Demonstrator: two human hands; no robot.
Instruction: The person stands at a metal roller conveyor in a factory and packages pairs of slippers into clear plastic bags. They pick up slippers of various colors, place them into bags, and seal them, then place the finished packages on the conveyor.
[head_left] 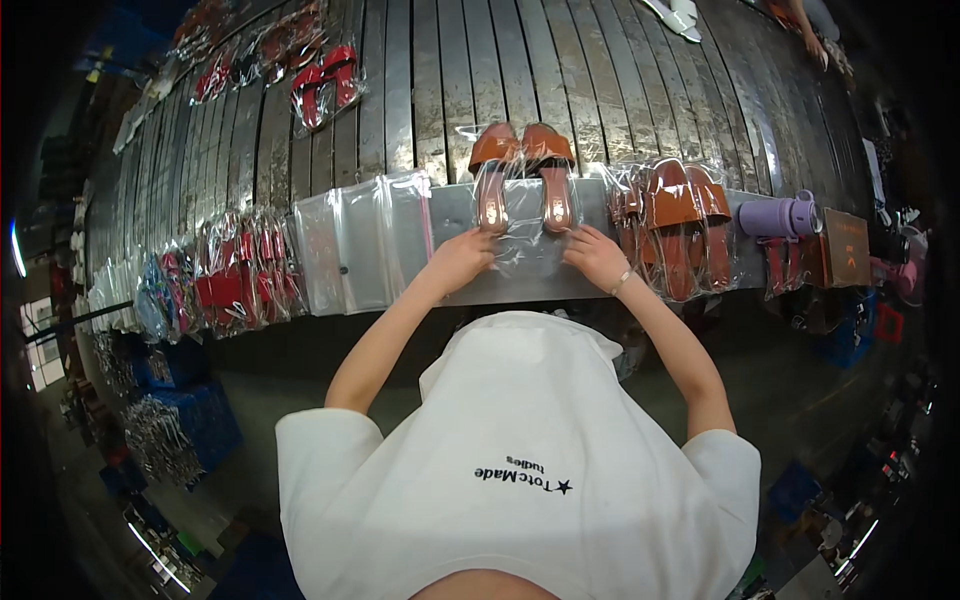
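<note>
Both hands are down on the same clear plastic bag (pixel 525 235) at the near edge of the tabletop (pixel 600 90). Left hand (pixel 462 258) and right hand (pixel 596 256) pinch its near corners. 2 brown sandals (pixel 522 170) sit in its far end, toes pointing away. A stack of empty bags (pixel 365 240) lies just left, bagged brown sandals (pixel 680 225) just right.
</note>
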